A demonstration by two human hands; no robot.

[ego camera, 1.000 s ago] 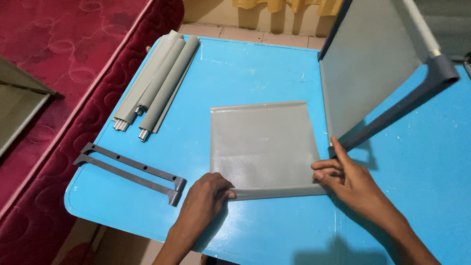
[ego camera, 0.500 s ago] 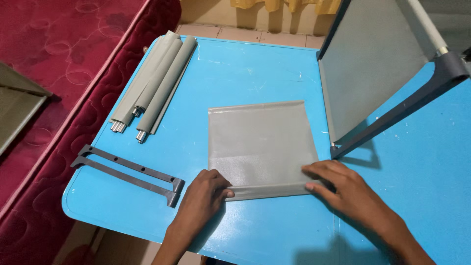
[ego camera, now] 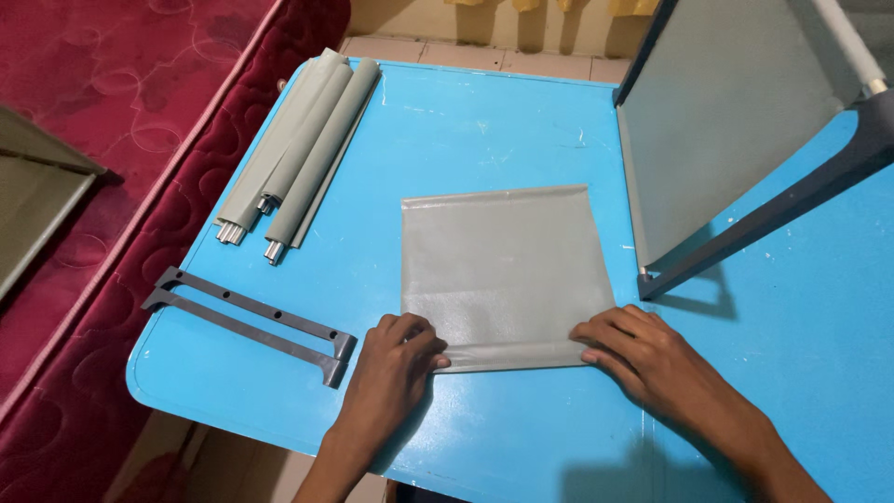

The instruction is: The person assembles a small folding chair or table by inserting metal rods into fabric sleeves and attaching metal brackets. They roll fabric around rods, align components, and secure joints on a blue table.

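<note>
A grey fabric sheet (ego camera: 503, 265) lies flat on the blue table (ego camera: 484, 130). Its near edge is a rolled hem. My left hand (ego camera: 396, 359) pinches the left end of that hem. My right hand (ego camera: 638, 349) presses on the right end, fingers curled over the sheet's corner. Both hands rest on the table at the sheet's near edge.
Several grey fabric rolls with metal rods (ego camera: 298, 144) lie at the table's far left. A dark grey plastic bracket (ego camera: 251, 321) sits near the front left edge. A partly built grey shelf frame (ego camera: 736, 130) stands at the right. A red mattress (ego camera: 102, 121) borders the left side.
My right hand slid from the sheet's right side down to its near right corner. The view shifted slightly. The left hand stayed on the hem.
</note>
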